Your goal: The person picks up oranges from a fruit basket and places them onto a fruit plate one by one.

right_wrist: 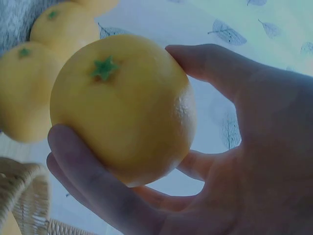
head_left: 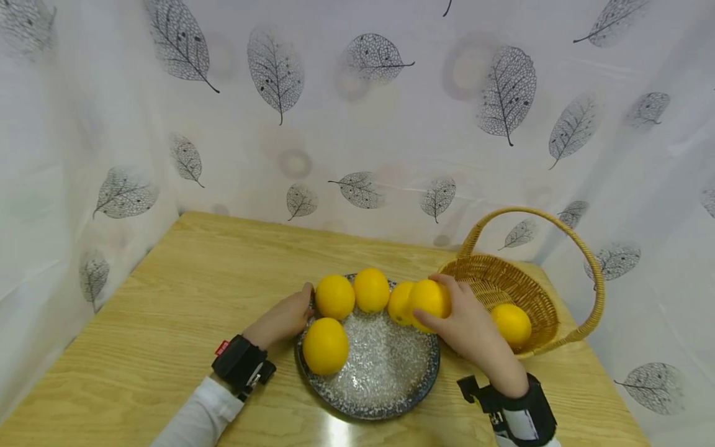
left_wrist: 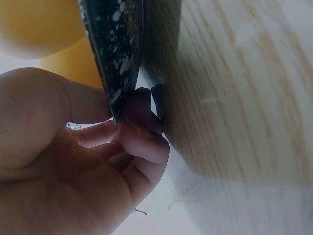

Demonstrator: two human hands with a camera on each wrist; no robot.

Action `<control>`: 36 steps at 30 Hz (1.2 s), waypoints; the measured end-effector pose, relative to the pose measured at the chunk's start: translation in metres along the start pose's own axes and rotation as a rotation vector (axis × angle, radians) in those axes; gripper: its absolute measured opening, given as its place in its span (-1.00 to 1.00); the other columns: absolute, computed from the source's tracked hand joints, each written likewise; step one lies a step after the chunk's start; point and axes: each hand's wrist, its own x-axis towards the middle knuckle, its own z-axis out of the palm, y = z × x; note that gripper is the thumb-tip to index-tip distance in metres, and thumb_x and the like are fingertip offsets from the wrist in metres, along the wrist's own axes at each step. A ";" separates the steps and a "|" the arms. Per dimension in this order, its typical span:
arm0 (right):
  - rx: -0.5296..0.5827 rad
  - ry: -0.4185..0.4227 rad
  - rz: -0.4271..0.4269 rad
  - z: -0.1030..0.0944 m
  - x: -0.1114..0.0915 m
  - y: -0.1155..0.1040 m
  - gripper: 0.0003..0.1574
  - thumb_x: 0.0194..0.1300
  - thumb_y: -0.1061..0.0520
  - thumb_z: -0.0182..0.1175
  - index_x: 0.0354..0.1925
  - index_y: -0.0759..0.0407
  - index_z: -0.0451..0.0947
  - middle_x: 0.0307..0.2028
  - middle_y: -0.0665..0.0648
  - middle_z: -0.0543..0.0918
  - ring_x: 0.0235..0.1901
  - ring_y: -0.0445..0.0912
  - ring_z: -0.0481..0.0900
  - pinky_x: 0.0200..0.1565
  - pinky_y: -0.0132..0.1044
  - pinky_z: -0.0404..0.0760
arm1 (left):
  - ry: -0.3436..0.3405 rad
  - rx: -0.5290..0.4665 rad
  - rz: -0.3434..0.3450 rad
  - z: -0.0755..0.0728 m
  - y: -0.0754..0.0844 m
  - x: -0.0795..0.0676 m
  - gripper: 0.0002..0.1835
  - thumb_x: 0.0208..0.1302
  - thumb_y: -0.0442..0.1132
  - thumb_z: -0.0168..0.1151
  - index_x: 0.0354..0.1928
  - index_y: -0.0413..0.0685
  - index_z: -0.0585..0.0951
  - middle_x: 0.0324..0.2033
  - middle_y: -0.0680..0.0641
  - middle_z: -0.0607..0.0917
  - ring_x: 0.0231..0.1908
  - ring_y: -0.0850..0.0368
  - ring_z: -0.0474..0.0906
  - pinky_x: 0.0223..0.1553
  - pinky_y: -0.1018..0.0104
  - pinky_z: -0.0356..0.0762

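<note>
My right hand [head_left: 466,320] grips an orange [right_wrist: 122,110] between thumb and fingers, above the right rim of a round speckled plate [head_left: 380,372]. The held orange has a green star-shaped stem mark. Several more oranges lie on the plate, among them one at the left [head_left: 325,346] and one at the back [head_left: 371,290]; one is partly hidden behind the held orange. At the plate's left edge, my left hand [head_left: 285,320] pinches the rim. In the left wrist view its thumb is over the dark rim [left_wrist: 115,54] and its curled fingers are beneath.
A wicker basket [head_left: 553,310] with a tall arched handle stands right of the plate, holding one orange [head_left: 511,326]. The wooden table [head_left: 223,261] is backed by a pale curtain [head_left: 335,136] printed with leaves, which also hangs along both sides.
</note>
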 end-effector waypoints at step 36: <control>0.142 -0.032 -0.015 0.083 0.005 -0.039 -0.10 0.24 -0.17 0.42 0.43 0.00 0.30 0.32 0.40 0.30 -0.43 -0.04 0.57 -0.42 -0.28 0.56 | -0.005 0.009 -0.007 -0.002 0.002 -0.001 -0.69 0.51 -0.41 0.05 0.18 -0.39 0.33 -0.20 -0.28 0.68 -0.28 0.04 0.58 -0.29 0.22 0.48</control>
